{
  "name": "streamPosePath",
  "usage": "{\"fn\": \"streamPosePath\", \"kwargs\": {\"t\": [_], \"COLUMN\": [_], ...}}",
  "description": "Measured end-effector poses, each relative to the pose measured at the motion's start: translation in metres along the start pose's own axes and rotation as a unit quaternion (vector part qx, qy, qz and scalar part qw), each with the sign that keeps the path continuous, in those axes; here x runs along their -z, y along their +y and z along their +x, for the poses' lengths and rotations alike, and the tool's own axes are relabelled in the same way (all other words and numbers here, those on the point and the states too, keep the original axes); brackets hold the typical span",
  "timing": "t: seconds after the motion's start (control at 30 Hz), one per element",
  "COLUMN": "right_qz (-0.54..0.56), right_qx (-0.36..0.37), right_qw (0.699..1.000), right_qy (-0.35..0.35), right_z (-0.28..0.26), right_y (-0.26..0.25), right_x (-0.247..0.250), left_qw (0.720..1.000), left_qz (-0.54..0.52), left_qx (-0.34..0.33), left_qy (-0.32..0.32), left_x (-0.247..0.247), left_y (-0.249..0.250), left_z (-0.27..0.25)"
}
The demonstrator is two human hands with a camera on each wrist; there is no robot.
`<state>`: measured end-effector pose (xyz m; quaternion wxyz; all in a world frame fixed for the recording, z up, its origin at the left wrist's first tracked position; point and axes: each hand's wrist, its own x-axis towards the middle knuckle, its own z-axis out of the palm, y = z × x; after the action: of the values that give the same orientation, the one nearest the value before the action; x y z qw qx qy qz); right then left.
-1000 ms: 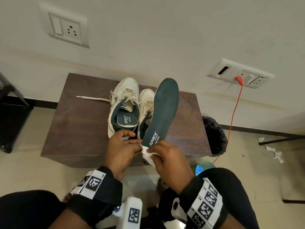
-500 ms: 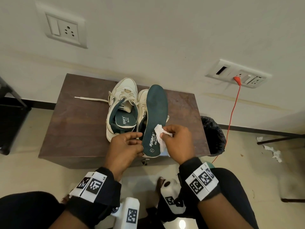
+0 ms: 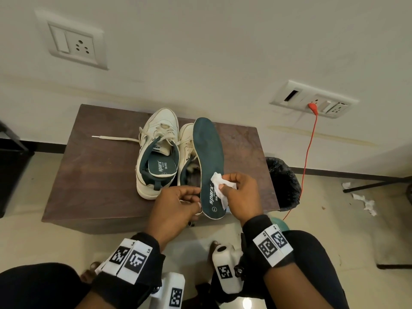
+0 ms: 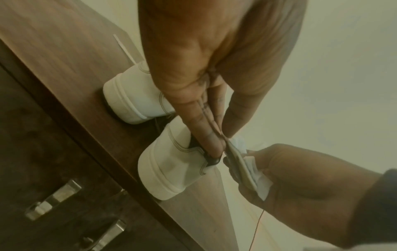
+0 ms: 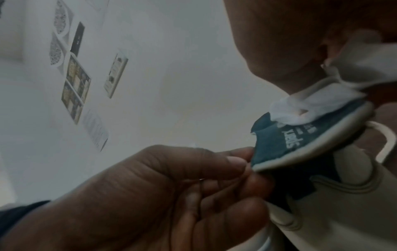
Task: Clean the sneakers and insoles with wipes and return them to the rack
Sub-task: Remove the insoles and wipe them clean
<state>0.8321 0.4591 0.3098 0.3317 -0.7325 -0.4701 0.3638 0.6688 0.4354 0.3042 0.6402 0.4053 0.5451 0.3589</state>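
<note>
A dark green insole (image 3: 208, 157) with a white "sparx" print is held up over the right white sneaker (image 3: 186, 141). My left hand (image 3: 176, 208) pinches the insole's heel edge (image 5: 277, 152) between thumb and fingers. My right hand (image 3: 240, 195) grips a crumpled white wipe (image 3: 219, 186) and presses it on the insole near the heel. The left sneaker (image 3: 156, 152) stands beside it with its own insole inside. Both sneakers sit on a brown wooden cabinet top (image 3: 100, 175). In the left wrist view the sneaker heels (image 4: 169, 171) sit at the cabinet's front edge.
A loose white lace (image 3: 113, 138) lies on the cabinet to the left. A black-lined bin (image 3: 283, 181) stands right of the cabinet, an orange cable (image 3: 308, 152) hanging from a wall socket beside it. Crumpled paper (image 3: 365, 204) lies on the floor at right.
The insole has dropped lower and now leans over the right sneaker. My right hand has moved with the wipe from under the heel up onto the insole's face. My left hand still holds the heel edge.
</note>
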Motion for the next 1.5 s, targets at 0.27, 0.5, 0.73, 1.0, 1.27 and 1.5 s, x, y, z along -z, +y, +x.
{"fn": "streamPosePath", "kwargs": {"t": [0.27,0.5,0.73,1.0,1.27,1.5], "right_qz": [-0.013,-0.012,-0.008,-0.047,0.058,0.032], "right_qx": [-0.054,-0.105,-0.151,-0.101,0.034,0.098], "right_qw": [0.997,0.992,0.985,0.982,0.998,0.977], "right_qy": [0.052,0.076,0.082,0.151,0.002,-0.189], "right_z": [0.026,0.06,0.085,0.076,0.035,0.01], "right_y": [0.028,0.05,0.07,0.065,0.011,-0.037], "right_x": [0.031,0.051,0.053,0.062,0.012,-0.037], "left_qw": [0.955,0.901,0.882,0.884,0.916,0.956], "left_qz": [0.249,0.366,0.411,0.393,0.289,0.177], "left_qx": [-0.154,-0.232,-0.233,-0.253,-0.27,-0.167], "left_qy": [0.049,0.018,0.004,0.004,0.071,0.161], "left_x": [-0.027,-0.076,-0.104,-0.099,-0.06,0.013], "left_y": [-0.002,-0.003,-0.021,-0.021,-0.004,-0.014], "left_z": [0.004,0.014,0.034,0.037,0.012,0.001]}}
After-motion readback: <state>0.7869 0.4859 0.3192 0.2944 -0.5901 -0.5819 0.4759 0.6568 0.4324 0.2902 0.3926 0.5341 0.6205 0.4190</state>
